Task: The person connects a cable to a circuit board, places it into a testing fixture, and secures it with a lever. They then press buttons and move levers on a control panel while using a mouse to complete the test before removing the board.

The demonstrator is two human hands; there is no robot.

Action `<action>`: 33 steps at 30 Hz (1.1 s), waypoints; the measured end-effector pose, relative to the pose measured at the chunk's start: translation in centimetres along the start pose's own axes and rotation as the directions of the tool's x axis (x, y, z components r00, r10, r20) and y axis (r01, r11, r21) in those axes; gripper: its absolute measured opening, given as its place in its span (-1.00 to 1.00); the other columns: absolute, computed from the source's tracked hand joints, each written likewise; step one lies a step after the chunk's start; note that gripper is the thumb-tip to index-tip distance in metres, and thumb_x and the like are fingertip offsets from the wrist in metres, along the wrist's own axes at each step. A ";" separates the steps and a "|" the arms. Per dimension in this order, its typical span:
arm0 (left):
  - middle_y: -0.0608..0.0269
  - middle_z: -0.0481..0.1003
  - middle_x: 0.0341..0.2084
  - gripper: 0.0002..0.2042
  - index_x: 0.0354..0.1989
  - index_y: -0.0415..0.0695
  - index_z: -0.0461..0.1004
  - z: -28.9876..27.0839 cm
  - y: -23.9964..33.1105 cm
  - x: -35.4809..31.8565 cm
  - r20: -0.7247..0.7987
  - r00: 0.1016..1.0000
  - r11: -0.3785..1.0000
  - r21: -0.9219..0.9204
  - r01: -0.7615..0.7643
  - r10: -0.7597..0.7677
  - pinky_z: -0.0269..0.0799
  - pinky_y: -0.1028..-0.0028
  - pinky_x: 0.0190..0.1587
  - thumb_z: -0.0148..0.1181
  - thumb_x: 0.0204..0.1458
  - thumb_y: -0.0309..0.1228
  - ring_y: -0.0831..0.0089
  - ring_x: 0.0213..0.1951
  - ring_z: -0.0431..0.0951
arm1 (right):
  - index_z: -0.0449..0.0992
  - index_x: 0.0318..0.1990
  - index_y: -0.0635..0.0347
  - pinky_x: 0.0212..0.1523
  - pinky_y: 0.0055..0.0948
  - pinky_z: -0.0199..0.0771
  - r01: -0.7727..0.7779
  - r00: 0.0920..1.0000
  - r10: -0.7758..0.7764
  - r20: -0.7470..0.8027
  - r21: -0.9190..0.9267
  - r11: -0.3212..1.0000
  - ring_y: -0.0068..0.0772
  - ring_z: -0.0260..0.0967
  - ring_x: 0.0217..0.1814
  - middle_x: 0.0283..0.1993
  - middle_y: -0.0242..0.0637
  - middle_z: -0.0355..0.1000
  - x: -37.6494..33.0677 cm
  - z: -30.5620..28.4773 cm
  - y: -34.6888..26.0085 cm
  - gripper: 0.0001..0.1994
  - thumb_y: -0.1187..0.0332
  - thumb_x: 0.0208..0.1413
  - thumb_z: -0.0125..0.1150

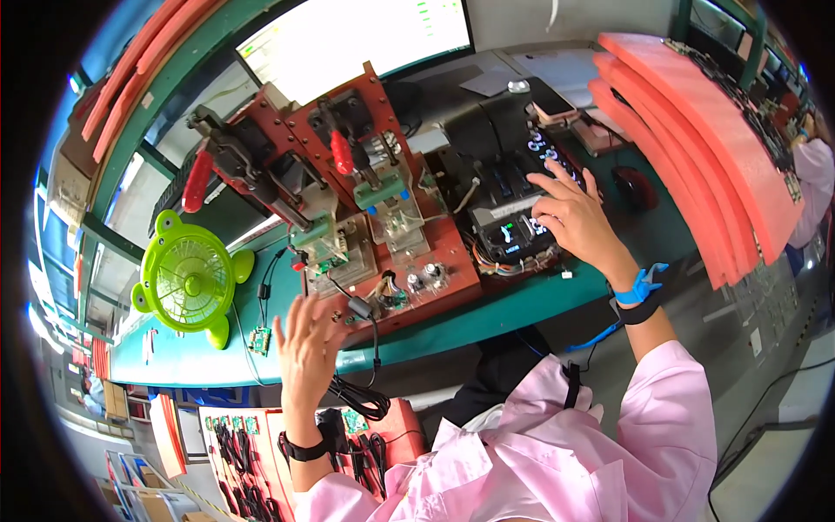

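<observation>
My left hand (309, 348) is raised at the front edge of the bench with fingers stretched upward, slightly blurred, and nothing shows in it. Beside its fingertips runs a black cable with a thick cylindrical bead (359, 306). Just beyond stands a red test fixture (444, 300) with two toggle clamps; one red clamp handle (198, 181) sticks out at the left. A green circuit board (329, 261) sits in its left nest. My right hand (570, 217) hovers with fingers spread over black instruments (513, 235) with lit displays and knobs; whether a fingertip touches them I cannot tell.
A green frog-shaped fan (193, 277) stands at the left, near a small loose circuit board (260, 340). Stacked pink foam trays (696, 157) and a mouse (635, 187) are at the right. Behind the fixture is a monitor (357, 39). Bundled cables (235, 461) lie below the bench.
</observation>
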State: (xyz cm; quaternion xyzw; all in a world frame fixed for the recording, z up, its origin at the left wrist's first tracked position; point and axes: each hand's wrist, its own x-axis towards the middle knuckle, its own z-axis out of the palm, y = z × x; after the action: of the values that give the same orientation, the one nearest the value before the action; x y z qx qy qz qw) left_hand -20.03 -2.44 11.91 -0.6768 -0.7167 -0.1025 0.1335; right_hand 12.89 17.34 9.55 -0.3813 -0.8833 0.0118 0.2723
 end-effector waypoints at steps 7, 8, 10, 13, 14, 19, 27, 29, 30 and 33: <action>0.19 0.30 0.01 -0.70 -0.18 -0.21 0.43 0.2 0.4 -0.6 0.021 0.999 0.998 -0.066 -0.024 0.025 -0.15 0.06 0.16 0.07 -0.07 -0.32 0.19 0.17 0.12 | 0.45 -0.53 0.22 0.15 0.24 -0.27 0.003 0.983 0.004 0.185 -0.035 0.999 -0.18 -0.09 0.30 0.07 -0.33 0.27 -0.3 -1.9 1.8 -0.82 0.32 -0.24 0.26; 0.20 0.30 0.01 -0.70 -0.18 -0.22 0.44 0.1 0.3 -0.6 -0.012 1.000 0.998 -0.061 -0.007 0.007 -0.16 0.05 0.16 0.08 -0.07 -0.32 0.20 0.18 0.10 | 0.45 -0.53 0.22 0.15 0.24 -0.27 0.023 0.984 -0.016 0.179 -0.040 0.999 -0.18 -0.09 0.30 0.07 -0.33 0.27 -0.7 -1.9 1.8 -0.82 0.32 -0.24 0.26; 0.21 0.30 0.02 -0.70 -0.18 -0.22 0.44 0.0 0.3 -0.6 0.007 1.000 0.996 -0.089 0.013 -0.012 -0.17 0.05 0.17 0.08 -0.07 -0.32 0.20 0.18 0.10 | 0.45 -0.51 0.23 0.16 0.24 -0.30 0.050 0.985 -0.028 0.173 -0.125 0.991 -0.16 -0.12 0.30 0.10 -0.30 0.23 -1.3 -1.9 1.8 -0.77 0.28 -0.28 0.28; 0.24 0.30 0.02 -0.70 -0.18 -0.21 0.44 0.1 0.4 -0.5 0.069 0.997 0.988 -0.150 0.035 -0.025 -0.20 0.04 0.17 0.08 -0.07 -0.31 0.21 0.19 0.09 | 0.45 -0.48 0.23 0.17 0.23 -0.33 0.055 0.992 -0.033 0.122 -0.179 0.982 -0.14 -0.15 0.31 0.13 -0.28 0.19 0.6 -2.7 2.2 -0.74 0.26 -0.30 0.29; 0.25 0.30 0.02 -0.70 -0.18 -0.21 0.44 0.3 0.3 -0.3 0.079 0.997 0.989 -0.147 0.018 -0.006 -0.20 0.03 0.17 0.08 -0.08 -0.32 0.21 0.19 0.09 | 0.46 -0.45 0.23 0.17 0.23 -0.35 0.035 0.997 -0.022 0.073 -0.186 0.982 -0.14 -0.17 0.32 0.15 -0.27 0.16 1.6 -3.1 2.3 -0.74 0.26 -0.29 0.29; 0.28 0.30 0.03 -0.71 -0.19 -0.20 0.44 -0.1 0.3 -0.5 0.096 0.995 0.987 -0.159 0.024 -0.009 -0.22 0.04 0.18 0.09 -0.09 -0.34 0.21 0.20 0.06 | 0.46 -0.33 0.21 0.18 0.22 -0.37 -0.152 0.987 0.141 -0.076 -0.151 0.977 -0.13 -0.23 0.34 0.21 -0.24 0.07 0.5 -2.2 3.4 -0.73 0.31 -0.24 0.25; 0.23 0.44 -0.29 -0.81 -0.37 -0.15 0.48 -0.2 7.2 -3.7 -0.304 0.941 0.892 -0.367 -0.262 0.152 0.32 0.34 -0.21 0.21 -0.20 -0.40 0.34 -0.25 0.43 | 0.44 -0.33 0.25 0.19 0.22 -0.38 -0.116 0.986 0.121 0.111 -0.044 0.992 -0.14 -0.22 0.34 0.23 -0.24 0.05 -3.9 -2.1 4.2 -0.73 0.35 -0.24 0.25; 0.30 0.44 -0.49 -0.87 -0.44 -0.14 0.47 2.1 9.3 -4.2 -0.293 0.928 0.806 -0.477 -0.351 0.231 0.36 0.45 -0.45 0.21 -0.19 -0.42 0.39 -0.48 0.45 | 0.43 -0.31 0.24 0.19 0.23 -0.38 -0.087 0.986 0.096 0.135 -0.069 0.994 -0.14 -0.23 0.34 0.23 -0.24 0.04 -3.5 -2.1 4.3 -0.72 0.35 -0.24 0.25; 0.33 0.42 -0.59 -0.91 -0.49 -0.14 0.46 4.1 9.8 -3.8 -0.285 0.927 0.789 -0.499 -0.359 0.242 0.35 0.47 -0.54 0.20 -0.18 -0.43 0.39 -0.55 0.44 | 0.43 -0.29 0.24 0.19 0.23 -0.38 -0.075 0.983 0.092 0.156 -0.116 0.990 -0.14 -0.23 0.34 0.23 -0.25 0.04 -3.1 -2.3 4.4 -0.71 0.36 -0.24 0.25; 0.27 0.36 -0.69 -0.93 -0.58 -0.14 0.44 9.4 9.9 -2.7 -0.300 0.945 0.820 -0.503 -0.273 0.131 0.28 0.44 -0.63 0.18 -0.16 -0.45 0.34 -0.63 0.41 | 0.40 -0.21 0.21 0.19 0.23 -0.38 -0.108 0.977 0.134 0.168 -0.156 0.982 -0.15 -0.23 0.35 0.24 -0.25 0.03 -1.0 -2.6 4.3 -0.65 0.37 -0.25 0.25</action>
State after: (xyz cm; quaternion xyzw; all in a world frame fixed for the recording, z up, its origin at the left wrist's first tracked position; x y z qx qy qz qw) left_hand -10.51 -1.34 1.85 -0.7408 -0.5596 -0.3696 0.0384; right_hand 17.61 19.16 10.34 -0.4509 -0.8777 -0.0022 0.1625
